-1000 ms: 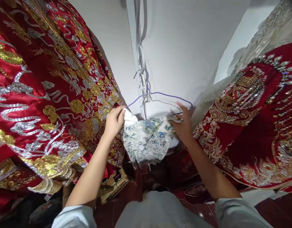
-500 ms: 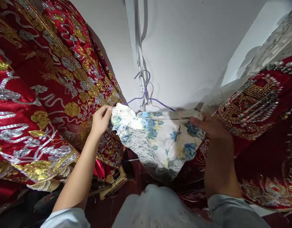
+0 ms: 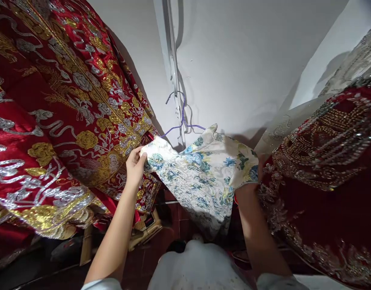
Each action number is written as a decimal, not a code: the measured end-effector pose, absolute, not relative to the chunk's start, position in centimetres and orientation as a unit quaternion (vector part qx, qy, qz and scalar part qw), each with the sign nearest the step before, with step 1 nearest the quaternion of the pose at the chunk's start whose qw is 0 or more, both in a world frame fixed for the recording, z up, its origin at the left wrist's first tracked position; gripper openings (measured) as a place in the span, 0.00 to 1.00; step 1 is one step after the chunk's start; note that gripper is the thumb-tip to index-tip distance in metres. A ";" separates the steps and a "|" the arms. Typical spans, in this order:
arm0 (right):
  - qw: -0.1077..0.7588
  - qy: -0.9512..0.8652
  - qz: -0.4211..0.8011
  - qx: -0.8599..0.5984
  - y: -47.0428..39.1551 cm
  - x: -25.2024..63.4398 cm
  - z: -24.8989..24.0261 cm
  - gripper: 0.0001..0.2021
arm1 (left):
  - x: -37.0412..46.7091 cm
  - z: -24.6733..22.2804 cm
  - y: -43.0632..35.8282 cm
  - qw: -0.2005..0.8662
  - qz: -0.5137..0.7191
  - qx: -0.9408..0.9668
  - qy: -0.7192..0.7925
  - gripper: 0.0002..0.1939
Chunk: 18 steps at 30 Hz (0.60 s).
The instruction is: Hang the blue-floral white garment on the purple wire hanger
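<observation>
A white dress with blue and green flowers hangs spread out on a purple wire hanger. My left hand pinches the dress at its left shoulder, thumb on the front. On the other side, my right forearm reaches up under the right sleeve edge. The cloth hides the fingers of that hand. A collar stands up beside the hanger's right arm. The hanger's hook meets a narrow metal strip on the wall. The lower part of the dress falls in wrinkles.
A red robe with gold and silver embroidery hangs close on the left. To the right stands a dark red beaded garment, with pale lace behind it. A beige wooden piece lies low on the tiled floor.
The folded-over top of the dress has opened out, showing the collar and right sleeve. My right hand has gone from gripping the top edge to behind the cloth. My left hand sits slightly lower.
</observation>
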State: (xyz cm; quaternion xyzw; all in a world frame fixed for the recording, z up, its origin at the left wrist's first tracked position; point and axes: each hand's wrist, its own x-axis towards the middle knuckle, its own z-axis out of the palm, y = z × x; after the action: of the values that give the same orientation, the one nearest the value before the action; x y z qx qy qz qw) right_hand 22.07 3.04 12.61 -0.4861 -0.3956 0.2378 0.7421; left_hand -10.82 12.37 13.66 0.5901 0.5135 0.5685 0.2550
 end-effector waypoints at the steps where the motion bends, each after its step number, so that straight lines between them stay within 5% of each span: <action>1: 0.761 -0.359 0.250 -0.479 2.8 22.2 12.8 0.31 | -10.9 13.6 12.3 0.255 0.580 0.572 0.522 0.23; 7: 0.797 -0.195 0.259 -0.510 1.4 22.8 15.8 0.21 | -10.0 17.4 11.9 0.189 0.646 0.580 0.459 0.27; 13: 0.783 -0.251 0.150 -0.549 -4.1 21.2 14.5 0.19 | -7.6 20.2 10.4 -0.001 0.470 0.775 0.423 0.48; 18: 0.690 -0.416 0.288 -0.518 -9.2 17.3 14.1 0.26 | -5.3 15.2 12.4 0.045 0.436 0.817 0.375 0.34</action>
State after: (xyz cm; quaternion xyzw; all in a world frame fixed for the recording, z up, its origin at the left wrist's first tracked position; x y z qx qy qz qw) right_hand 17.34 -9.25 14.15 -0.5179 -0.4155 0.2876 0.6902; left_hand -5.27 12.36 15.22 0.8166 0.3751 0.4365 0.0453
